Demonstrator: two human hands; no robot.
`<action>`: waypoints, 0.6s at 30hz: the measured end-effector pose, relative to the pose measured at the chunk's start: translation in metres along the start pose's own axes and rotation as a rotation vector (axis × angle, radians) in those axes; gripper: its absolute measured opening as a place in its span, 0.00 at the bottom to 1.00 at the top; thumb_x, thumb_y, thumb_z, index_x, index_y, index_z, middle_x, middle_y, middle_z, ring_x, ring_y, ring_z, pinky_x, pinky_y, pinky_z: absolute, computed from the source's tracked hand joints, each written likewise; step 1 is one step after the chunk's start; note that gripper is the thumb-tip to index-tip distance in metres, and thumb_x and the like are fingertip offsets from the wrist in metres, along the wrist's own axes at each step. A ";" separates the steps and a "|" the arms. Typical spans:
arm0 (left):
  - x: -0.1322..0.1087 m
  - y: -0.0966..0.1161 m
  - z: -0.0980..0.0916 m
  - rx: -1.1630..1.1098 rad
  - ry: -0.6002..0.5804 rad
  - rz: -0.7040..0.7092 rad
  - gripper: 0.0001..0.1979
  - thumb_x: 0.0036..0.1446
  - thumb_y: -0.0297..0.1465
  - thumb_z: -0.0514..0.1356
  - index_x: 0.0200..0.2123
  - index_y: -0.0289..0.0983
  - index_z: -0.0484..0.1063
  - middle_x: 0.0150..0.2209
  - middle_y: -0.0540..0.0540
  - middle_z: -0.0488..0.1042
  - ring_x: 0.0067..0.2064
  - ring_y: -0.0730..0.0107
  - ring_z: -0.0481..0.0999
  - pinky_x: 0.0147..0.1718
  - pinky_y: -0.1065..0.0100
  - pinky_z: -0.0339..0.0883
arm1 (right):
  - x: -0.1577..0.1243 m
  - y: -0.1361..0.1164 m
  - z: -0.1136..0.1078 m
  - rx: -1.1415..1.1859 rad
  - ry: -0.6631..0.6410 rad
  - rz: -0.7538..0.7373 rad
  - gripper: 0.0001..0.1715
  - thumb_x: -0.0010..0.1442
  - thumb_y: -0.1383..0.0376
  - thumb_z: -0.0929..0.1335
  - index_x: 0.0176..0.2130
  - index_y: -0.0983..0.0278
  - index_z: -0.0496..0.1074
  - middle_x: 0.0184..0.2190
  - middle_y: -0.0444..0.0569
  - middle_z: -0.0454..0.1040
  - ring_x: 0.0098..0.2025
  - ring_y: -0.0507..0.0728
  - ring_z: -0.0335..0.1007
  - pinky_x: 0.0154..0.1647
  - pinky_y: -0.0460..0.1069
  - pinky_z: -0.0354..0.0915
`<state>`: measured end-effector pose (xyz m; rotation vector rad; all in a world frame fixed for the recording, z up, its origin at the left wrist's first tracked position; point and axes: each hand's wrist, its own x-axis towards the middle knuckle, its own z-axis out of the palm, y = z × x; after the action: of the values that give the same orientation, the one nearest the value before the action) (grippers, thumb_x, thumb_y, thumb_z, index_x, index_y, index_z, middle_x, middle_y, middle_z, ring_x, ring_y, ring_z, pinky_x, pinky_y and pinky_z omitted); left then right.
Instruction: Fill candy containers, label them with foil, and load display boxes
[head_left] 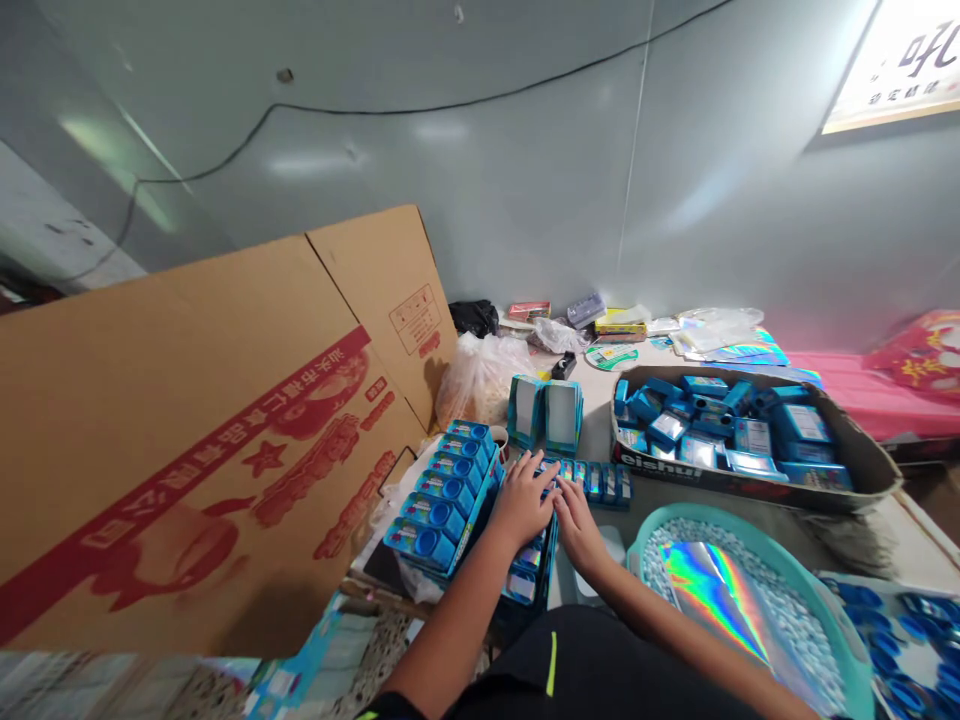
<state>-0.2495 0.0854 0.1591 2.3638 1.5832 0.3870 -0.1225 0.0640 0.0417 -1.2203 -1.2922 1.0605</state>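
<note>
My left hand point(523, 500) lies over the far end of a display tray of small blue boxes point(525, 580), its fingers stretched and slightly spread. Beside it, my right hand point(579, 525) reaches in from the right with fingers extended, the tips close to the left fingertips. Both sets of fingertips touch or hover at the blue boxes there; the exact contact is partly hidden. Left of my forearm stands a full tray of blue boxes with round fronts point(442, 500). A row of small blue boxes point(595, 481) runs off to the right behind my right hand.
A black-edged carton point(750, 487) holds many blue boxes. At front right is a turquoise basin point(847, 620) of pale pellets with a holographic sheet. Folded blue cards point(545, 412) stand behind my hands. A large brown carton point(225, 430) blocks the left side.
</note>
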 end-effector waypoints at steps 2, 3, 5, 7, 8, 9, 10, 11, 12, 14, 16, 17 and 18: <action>0.000 -0.001 0.001 -0.011 0.007 0.000 0.27 0.64 0.34 0.56 0.67 0.44 0.64 0.70 0.41 0.60 0.72 0.51 0.55 0.70 0.47 0.51 | 0.001 -0.001 -0.001 -0.018 0.020 -0.042 0.41 0.67 0.40 0.60 0.66 0.62 0.65 0.68 0.59 0.60 0.73 0.65 0.49 0.74 0.63 0.46; 0.001 -0.001 0.001 -0.018 0.013 -0.002 0.28 0.65 0.34 0.56 0.68 0.42 0.62 0.70 0.40 0.60 0.72 0.51 0.54 0.70 0.47 0.50 | 0.001 -0.002 -0.001 -0.019 0.032 -0.061 0.41 0.67 0.40 0.60 0.67 0.62 0.64 0.69 0.58 0.58 0.73 0.65 0.47 0.74 0.63 0.45; 0.001 -0.002 0.003 -0.039 0.026 -0.015 0.30 0.66 0.34 0.54 0.69 0.38 0.59 0.70 0.38 0.59 0.72 0.52 0.54 0.70 0.48 0.49 | 0.000 -0.001 0.001 -0.005 0.045 -0.080 0.43 0.67 0.40 0.60 0.69 0.61 0.60 0.71 0.57 0.55 0.74 0.65 0.44 0.74 0.64 0.43; -0.001 -0.001 0.004 -0.057 0.034 -0.047 0.30 0.66 0.32 0.51 0.70 0.33 0.56 0.70 0.36 0.58 0.72 0.53 0.54 0.71 0.49 0.49 | -0.003 0.001 0.004 0.018 0.030 -0.072 0.45 0.66 0.38 0.59 0.69 0.61 0.61 0.72 0.55 0.54 0.75 0.65 0.41 0.74 0.64 0.43; -0.003 0.000 0.004 -0.063 0.035 -0.069 0.30 0.66 0.30 0.50 0.70 0.32 0.56 0.70 0.35 0.58 0.72 0.53 0.54 0.71 0.49 0.49 | -0.005 0.003 0.005 0.028 0.018 -0.060 0.45 0.66 0.37 0.59 0.68 0.60 0.62 0.72 0.55 0.55 0.75 0.64 0.42 0.74 0.64 0.43; -0.008 0.001 0.003 -0.068 0.036 -0.090 0.30 0.65 0.29 0.50 0.70 0.31 0.56 0.70 0.34 0.57 0.72 0.52 0.54 0.71 0.49 0.49 | -0.006 0.005 0.005 0.034 0.008 -0.046 0.44 0.65 0.36 0.59 0.67 0.59 0.64 0.71 0.54 0.56 0.74 0.64 0.44 0.74 0.63 0.44; -0.014 0.003 0.002 -0.077 0.044 -0.111 0.30 0.65 0.28 0.50 0.69 0.32 0.57 0.70 0.34 0.57 0.72 0.52 0.54 0.71 0.49 0.50 | -0.008 0.007 0.004 0.040 -0.002 -0.031 0.44 0.64 0.36 0.60 0.66 0.59 0.66 0.70 0.54 0.58 0.73 0.64 0.47 0.74 0.63 0.45; -0.021 0.005 0.000 -0.090 0.058 -0.128 0.30 0.65 0.28 0.50 0.69 0.32 0.57 0.70 0.34 0.58 0.72 0.51 0.54 0.70 0.49 0.50 | -0.009 0.009 0.002 0.048 -0.011 -0.015 0.43 0.64 0.35 0.61 0.64 0.58 0.69 0.69 0.55 0.61 0.72 0.65 0.51 0.74 0.63 0.47; -0.031 0.007 -0.002 -0.111 0.078 -0.138 0.29 0.65 0.28 0.49 0.69 0.33 0.56 0.70 0.34 0.58 0.72 0.52 0.55 0.70 0.49 0.51 | -0.009 0.010 -0.001 0.060 -0.018 0.002 0.42 0.63 0.35 0.61 0.61 0.58 0.72 0.67 0.55 0.64 0.70 0.65 0.55 0.73 0.63 0.49; -0.054 0.010 -0.006 -0.172 0.132 -0.141 0.29 0.67 0.30 0.49 0.70 0.36 0.55 0.70 0.36 0.59 0.72 0.55 0.56 0.70 0.51 0.53 | -0.010 0.011 -0.009 0.083 -0.011 0.042 0.41 0.61 0.33 0.62 0.54 0.60 0.77 0.61 0.58 0.71 0.66 0.68 0.62 0.71 0.64 0.53; -0.081 0.009 -0.008 -0.224 0.189 -0.154 0.28 0.67 0.34 0.51 0.70 0.40 0.55 0.69 0.38 0.60 0.71 0.56 0.58 0.69 0.51 0.55 | -0.008 0.009 -0.019 0.090 0.038 0.082 0.42 0.59 0.32 0.63 0.50 0.61 0.79 0.57 0.61 0.74 0.63 0.70 0.66 0.69 0.65 0.54; -0.096 0.008 -0.006 -0.233 0.219 -0.175 0.29 0.67 0.36 0.52 0.69 0.41 0.55 0.69 0.39 0.61 0.71 0.56 0.59 0.69 0.50 0.56 | -0.005 0.007 -0.023 0.088 0.074 0.098 0.42 0.58 0.32 0.63 0.49 0.62 0.79 0.56 0.61 0.75 0.63 0.70 0.66 0.69 0.65 0.54; -0.110 0.005 -0.002 -0.230 0.256 -0.209 0.30 0.67 0.38 0.54 0.69 0.43 0.54 0.68 0.39 0.61 0.70 0.54 0.59 0.69 0.49 0.56 | -0.001 0.003 -0.028 0.090 0.111 0.112 0.43 0.57 0.32 0.64 0.50 0.62 0.78 0.56 0.61 0.74 0.63 0.70 0.65 0.69 0.65 0.54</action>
<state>-0.2861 -0.0186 0.1551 2.0183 1.7678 0.8046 -0.0945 0.0619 0.0410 -1.2765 -1.0905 1.1032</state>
